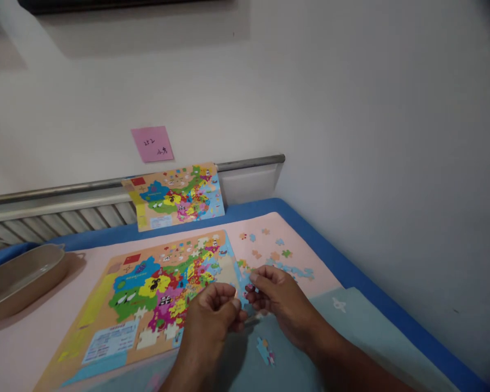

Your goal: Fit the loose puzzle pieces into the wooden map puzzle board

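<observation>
- Puzzle piece (251,287): pinched in the right hand (277,296); the curled left hand (212,313) seems to steady it.
- Best turn it to match the gap in the map puzzle (163,288) just ahead of both hands.

bare forearms, seemingly no sleeves, rings, watch

Hidden and cut off around the map puzzle

The hands, left (212,313) and right (275,296), are covering the puzzle board's (147,294) lower right corner, and the small piece (251,288) pinched between them is too tiny to read. The tray (20,277) is running off the left edge. The pink note's (152,144) writing is staying illegible, and both forearms are leaving the bottom edge.
</observation>
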Demonstrator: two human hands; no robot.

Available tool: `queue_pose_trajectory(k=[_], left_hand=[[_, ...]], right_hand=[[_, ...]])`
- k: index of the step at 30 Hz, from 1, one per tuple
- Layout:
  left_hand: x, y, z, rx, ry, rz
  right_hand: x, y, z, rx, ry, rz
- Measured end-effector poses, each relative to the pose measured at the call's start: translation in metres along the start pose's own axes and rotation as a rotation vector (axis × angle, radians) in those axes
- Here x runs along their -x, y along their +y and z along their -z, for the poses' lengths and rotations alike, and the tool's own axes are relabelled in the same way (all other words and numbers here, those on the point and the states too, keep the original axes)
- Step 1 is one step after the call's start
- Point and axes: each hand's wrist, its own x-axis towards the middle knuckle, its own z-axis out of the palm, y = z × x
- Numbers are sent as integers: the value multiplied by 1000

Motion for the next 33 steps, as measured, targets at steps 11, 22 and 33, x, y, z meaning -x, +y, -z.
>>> queue_pose_trajectory(k=[11, 22, 33], left_hand=[[-1, -10, 1, -91, 7, -55], [-5, -24, -1, -96, 10, -91], [-3, -17, 1, -235, 16, -104]], right_hand=[[0, 6, -3, 35, -8, 6], [0, 5, -3, 43, 28, 15], [0, 6, -3, 18, 26, 17]])
